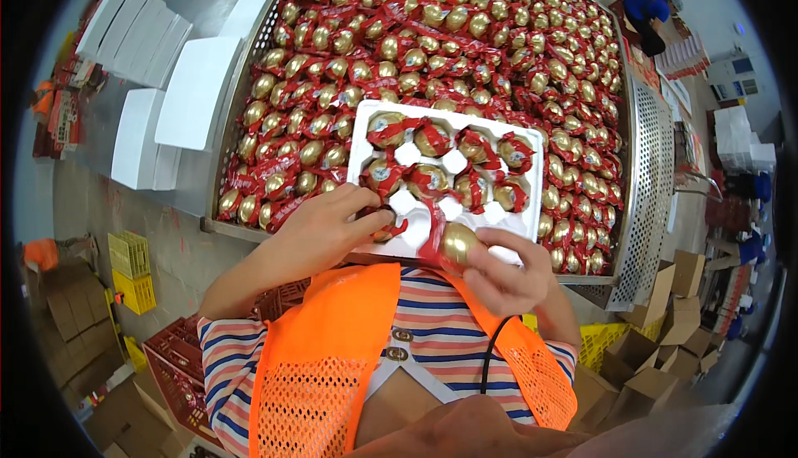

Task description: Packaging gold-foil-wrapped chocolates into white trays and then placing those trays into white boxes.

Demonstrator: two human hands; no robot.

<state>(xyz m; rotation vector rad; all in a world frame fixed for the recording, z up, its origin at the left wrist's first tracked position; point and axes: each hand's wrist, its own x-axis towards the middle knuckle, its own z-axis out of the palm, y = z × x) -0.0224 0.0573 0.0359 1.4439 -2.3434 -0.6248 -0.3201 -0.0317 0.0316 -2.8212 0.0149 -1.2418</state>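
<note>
A white foam tray (539, 167) with round cells lies across the near edge of a metal bin, in front of me. Gold eggs in red-and-gold wrappers fill its two far rows. My left hand (322, 221) curls its fingers over a wrapped egg (384, 227) in the near left cell. At the tray's near edge, my right hand (509, 279) grips another gold egg (456, 243) from its right side. A red wrapper end (434, 224) sticks up from this egg beside the tray. Bare white cells show in the near row, partly hidden by my right hand.
Beyond the tray, the metal bin (223, 155) holds many gold-and-red wrapped eggs. White foam trays (199, 92) are stacked at its left. A perforated metal panel (648, 184) borders the right. Yellow crates (129, 267), a red crate (170, 358) and open cardboard boxes (648, 375) stand lower down.
</note>
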